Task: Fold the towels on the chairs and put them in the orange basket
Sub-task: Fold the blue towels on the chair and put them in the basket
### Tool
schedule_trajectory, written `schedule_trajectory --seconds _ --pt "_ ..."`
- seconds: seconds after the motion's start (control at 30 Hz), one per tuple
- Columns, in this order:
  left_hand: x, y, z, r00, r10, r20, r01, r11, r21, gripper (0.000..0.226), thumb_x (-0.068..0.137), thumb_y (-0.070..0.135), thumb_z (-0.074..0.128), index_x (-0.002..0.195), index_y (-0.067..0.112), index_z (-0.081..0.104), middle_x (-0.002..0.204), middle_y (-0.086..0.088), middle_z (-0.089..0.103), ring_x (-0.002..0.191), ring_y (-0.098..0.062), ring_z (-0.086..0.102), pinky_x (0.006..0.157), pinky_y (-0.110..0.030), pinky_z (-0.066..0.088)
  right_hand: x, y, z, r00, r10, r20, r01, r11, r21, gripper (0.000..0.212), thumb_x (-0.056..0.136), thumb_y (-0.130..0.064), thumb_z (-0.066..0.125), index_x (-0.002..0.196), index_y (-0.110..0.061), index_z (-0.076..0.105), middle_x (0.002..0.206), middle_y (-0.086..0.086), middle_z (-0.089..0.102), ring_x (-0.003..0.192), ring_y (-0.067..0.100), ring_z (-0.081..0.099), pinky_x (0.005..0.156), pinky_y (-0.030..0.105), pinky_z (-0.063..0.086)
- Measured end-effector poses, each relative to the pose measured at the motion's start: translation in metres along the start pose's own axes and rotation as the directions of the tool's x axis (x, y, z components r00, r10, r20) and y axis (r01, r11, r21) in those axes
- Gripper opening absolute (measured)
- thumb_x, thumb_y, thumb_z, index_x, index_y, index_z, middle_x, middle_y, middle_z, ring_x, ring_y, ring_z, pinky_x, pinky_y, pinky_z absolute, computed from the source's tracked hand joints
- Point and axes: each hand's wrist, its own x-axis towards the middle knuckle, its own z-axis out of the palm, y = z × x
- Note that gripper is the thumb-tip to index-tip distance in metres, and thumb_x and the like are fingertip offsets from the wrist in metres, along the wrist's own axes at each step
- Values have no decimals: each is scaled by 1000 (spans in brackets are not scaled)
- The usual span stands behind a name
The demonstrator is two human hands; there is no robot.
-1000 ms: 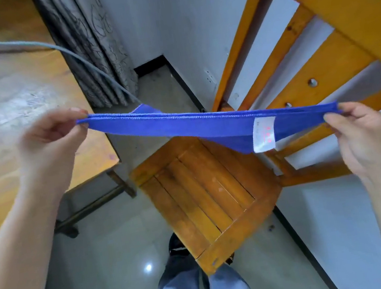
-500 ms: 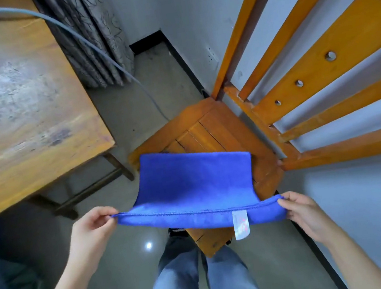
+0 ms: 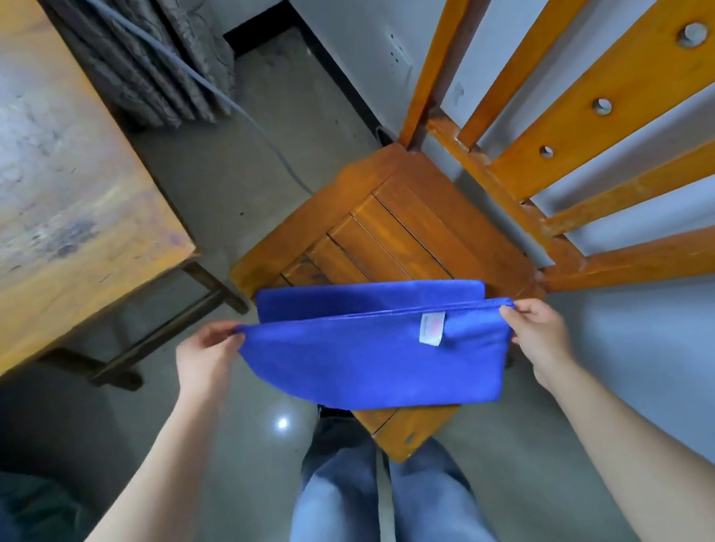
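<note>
A blue towel [image 3: 374, 361] with a small white label hangs doubled over just above the front of a wooden chair [image 3: 410, 234]. My left hand [image 3: 203, 360] pinches the towel's upper left corner. My right hand [image 3: 538, 329] pinches the upper right corner. The near layer hangs down in front of the seat, and the far layer lies behind it over the slats. No orange basket is in view.
A worn wooden table [image 3: 20, 193] stands to the left, its corner close to the chair. The chair's slatted back [image 3: 604, 128] rises at the right against a white wall. A grey cable [image 3: 224, 90] runs past a curtain [image 3: 153, 55] to the floor. My legs in jeans [image 3: 385, 514] stand below the seat.
Both hands have come down from chest height to the chair seat with the towel. The towel, first stretched out flat, now hangs folded in two layers.
</note>
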Motion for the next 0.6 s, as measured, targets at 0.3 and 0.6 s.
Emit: schedule_trajectory --seconds 0.3,0.6 --pt "67 -5 47 999 -6 -44 13 987 160 45 81 10 67 125 8 53 124 -12 57 105 -22 56 92 -31 46 44 2 45 983 56 -174 -84 984 -156 33 89 -20 58 118 -4 56 113 14 62 106 33 58 88 37 46" --pt "28 -64 47 988 102 116 -155 662 733 56 86 19 61 137 7 41 146 -16 34 133 -34 31 106 -41 32 25 36 52 968 199 -151 -244 877 -413 53 85 -20 64 132 -8 43 133 18 42 112 40 51 89 42 44"
